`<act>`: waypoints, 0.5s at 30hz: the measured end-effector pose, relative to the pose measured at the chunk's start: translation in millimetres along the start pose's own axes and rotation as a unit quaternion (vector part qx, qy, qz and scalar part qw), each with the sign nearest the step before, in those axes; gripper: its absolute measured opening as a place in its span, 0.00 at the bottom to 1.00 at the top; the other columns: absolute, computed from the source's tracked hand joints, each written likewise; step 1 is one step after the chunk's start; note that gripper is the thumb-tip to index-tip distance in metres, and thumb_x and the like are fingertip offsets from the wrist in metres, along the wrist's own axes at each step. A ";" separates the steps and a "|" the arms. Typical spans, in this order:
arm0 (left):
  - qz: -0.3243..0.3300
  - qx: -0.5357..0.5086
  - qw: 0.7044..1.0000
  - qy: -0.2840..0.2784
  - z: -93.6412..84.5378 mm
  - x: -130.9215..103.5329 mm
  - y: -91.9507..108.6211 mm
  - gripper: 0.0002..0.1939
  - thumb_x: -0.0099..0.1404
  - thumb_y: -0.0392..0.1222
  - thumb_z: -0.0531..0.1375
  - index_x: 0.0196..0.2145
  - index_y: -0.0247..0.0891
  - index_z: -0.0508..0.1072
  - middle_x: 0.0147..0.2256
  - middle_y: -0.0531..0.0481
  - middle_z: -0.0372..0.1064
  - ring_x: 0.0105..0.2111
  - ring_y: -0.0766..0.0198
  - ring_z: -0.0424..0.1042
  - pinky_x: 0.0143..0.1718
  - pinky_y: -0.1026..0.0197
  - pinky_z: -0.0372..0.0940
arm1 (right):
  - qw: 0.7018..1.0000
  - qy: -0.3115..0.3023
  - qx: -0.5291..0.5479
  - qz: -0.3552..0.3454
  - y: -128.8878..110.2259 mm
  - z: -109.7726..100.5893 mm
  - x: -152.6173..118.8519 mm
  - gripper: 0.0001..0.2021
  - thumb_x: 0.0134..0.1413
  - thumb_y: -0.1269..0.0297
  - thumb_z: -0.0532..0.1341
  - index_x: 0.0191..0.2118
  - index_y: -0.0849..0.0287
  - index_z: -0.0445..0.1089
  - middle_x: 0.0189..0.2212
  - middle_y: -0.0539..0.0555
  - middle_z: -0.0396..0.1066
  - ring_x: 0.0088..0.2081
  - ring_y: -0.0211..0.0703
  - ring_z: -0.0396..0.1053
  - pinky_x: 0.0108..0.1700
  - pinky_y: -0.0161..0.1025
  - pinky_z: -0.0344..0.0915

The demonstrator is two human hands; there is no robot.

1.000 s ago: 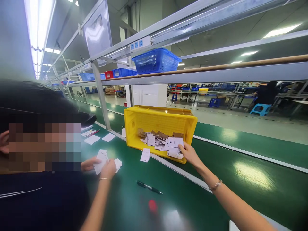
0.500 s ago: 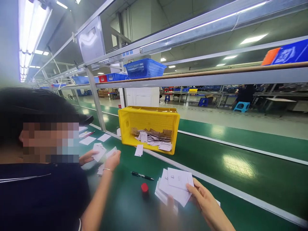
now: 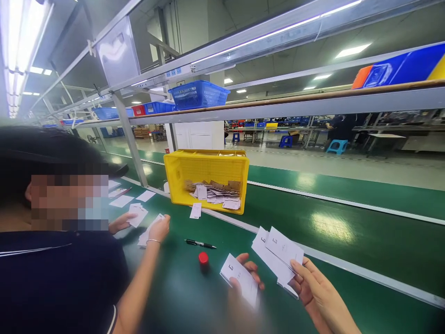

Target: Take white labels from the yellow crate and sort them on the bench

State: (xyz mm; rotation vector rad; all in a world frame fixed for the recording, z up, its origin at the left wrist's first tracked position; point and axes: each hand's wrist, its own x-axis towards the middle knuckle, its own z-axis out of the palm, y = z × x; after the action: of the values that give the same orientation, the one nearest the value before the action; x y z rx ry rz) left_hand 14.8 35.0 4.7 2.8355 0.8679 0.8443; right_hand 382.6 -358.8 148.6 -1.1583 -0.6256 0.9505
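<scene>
1. Since the earlier frame, white printed paper cards [image 3: 283, 248] have parted into two bundles.
2. Glossy green bench [image 3: 167, 287]: beneath both bundles.
3. Yellow rectangular plastic crate [image 3: 205, 169]: mouth toward camera, more cards [image 3: 222, 192] inside.
4. Right hand [image 3: 318, 290]: fingers pinching the fanned bundle.
5. Left hand [image 3: 237, 293], partly blurred: second bundle [image 3: 246, 278] held between thumb and fingers.
6. Slim black pen [image 3: 200, 244]: near red round cap [image 3: 203, 258].

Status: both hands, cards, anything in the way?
Left hand: holding white cards. Right hand: gripping fanned cards. Pen, red-topped item nearby, touching neither hand.
</scene>
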 end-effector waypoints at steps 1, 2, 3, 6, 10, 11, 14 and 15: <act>0.008 0.037 0.999 0.012 -0.2 0.3 -1.1 0.28 0.70 0.59 0.42 0.44 0.41 0.76 0.27 0.46 0.72 0.45 0.55 0.70 0.40 0.45 0.64 | 1.000 -0.001 0.006 0.004 2.0 -1.0 -2.2 0.33 0.48 0.44 0.70 0.57 0.53 0.65 0.58 0.57 0.69 0.58 0.60 0.65 0.53 0.50 0.73; 0.020 0.076 0.997 0.027 -0.7 0.2 -2.1 0.28 0.71 0.56 0.41 0.44 0.40 0.76 0.25 0.46 0.71 0.41 0.57 0.71 0.36 0.48 0.64 | 1.000 -0.007 0.009 0.008 5.2 -1.4 -4.8 0.33 0.50 0.44 0.70 0.58 0.53 0.65 0.57 0.57 0.69 0.58 0.59 0.65 0.53 0.50 0.72; 0.038 0.116 0.991 0.048 -1.4 -0.1 -2.4 0.28 0.72 0.53 0.39 0.42 0.39 0.77 0.22 0.47 0.69 0.37 0.59 0.71 0.32 0.51 0.63 | 1.000 -0.013 0.011 0.011 9.3 -1.0 -7.7 0.33 0.51 0.44 0.69 0.58 0.53 0.64 0.57 0.57 0.69 0.58 0.59 0.65 0.54 0.50 0.72; 0.122 0.245 0.953 0.130 -4.5 -2.1 3.2 0.25 0.70 0.45 0.43 0.32 0.39 0.78 0.15 0.47 0.64 0.29 0.60 0.70 0.24 0.56 0.59 | 0.999 -0.021 0.017 0.022 23.9 5.3 -16.9 0.35 0.50 0.44 0.69 0.59 0.55 0.63 0.57 0.59 0.70 0.58 0.60 0.66 0.53 0.51 0.73; 0.263 0.415 0.833 0.253 -14.3 -1.7 28.6 0.25 0.64 0.42 0.45 0.13 0.45 0.69 0.09 0.51 0.51 0.27 0.58 0.72 0.19 0.60 0.57 | 0.998 0.021 0.040 0.047 40.8 21.4 -27.2 0.41 0.46 0.44 0.72 0.61 0.56 0.58 0.51 0.60 0.74 0.55 0.60 0.70 0.52 0.50 0.74; 0.291 0.473 0.779 0.290 -19.7 -0.2 36.6 0.26 0.63 0.42 0.44 0.10 0.45 0.65 0.08 0.52 0.49 0.25 0.59 0.72 0.19 0.61 0.57 | 0.997 0.028 0.043 0.053 43.9 24.4 -28.7 0.43 0.44 0.43 0.72 0.62 0.56 0.58 0.51 0.60 0.75 0.54 0.61 0.70 0.51 0.51 0.74; 0.339 0.682 0.499 0.413 -42.8 8.6 63.1 0.26 0.60 0.40 0.40 0.09 0.43 0.63 0.09 0.53 0.52 0.24 0.65 0.71 0.20 0.64 0.61 | 0.997 0.032 0.022 0.062 50.3 27.3 -30.1 0.44 0.43 0.42 0.72 0.62 0.57 0.58 0.50 0.62 0.75 0.53 0.63 0.71 0.49 0.52 0.75; 0.337 0.743 0.365 0.448 -50.4 12.8 74.2 0.26 0.60 0.40 0.39 0.10 0.41 0.65 0.10 0.53 0.55 0.25 0.66 0.71 0.20 0.66 0.61 | 0.997 0.030 0.010 0.063 51.7 26.4 -29.6 0.44 0.42 0.41 0.72 0.62 0.57 0.59 0.51 0.62 0.75 0.53 0.64 0.71 0.49 0.52 0.75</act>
State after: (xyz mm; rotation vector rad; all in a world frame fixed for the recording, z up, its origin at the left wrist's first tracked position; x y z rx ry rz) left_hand 34.7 -25.6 69.2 3.8749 0.1163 3.6729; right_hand 331.2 -366.8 109.2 -1.2158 -0.4976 1.0221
